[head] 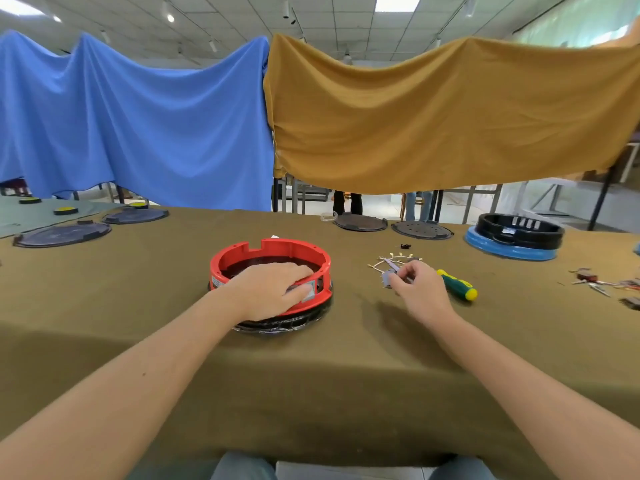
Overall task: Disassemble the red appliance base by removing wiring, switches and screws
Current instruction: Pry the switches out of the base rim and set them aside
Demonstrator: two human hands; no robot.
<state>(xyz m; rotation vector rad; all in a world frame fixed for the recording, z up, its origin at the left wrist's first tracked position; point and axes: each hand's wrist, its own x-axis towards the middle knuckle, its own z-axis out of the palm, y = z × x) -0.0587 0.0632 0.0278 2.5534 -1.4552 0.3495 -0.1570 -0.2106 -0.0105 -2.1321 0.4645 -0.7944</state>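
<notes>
The left hand is lying with straight fingers on the red base; the right hand is pinching a wiring bundle mid-tabletop, whose loose terminals are probably risking snagging

Red ring-shaped base (open side up) on table
</notes>
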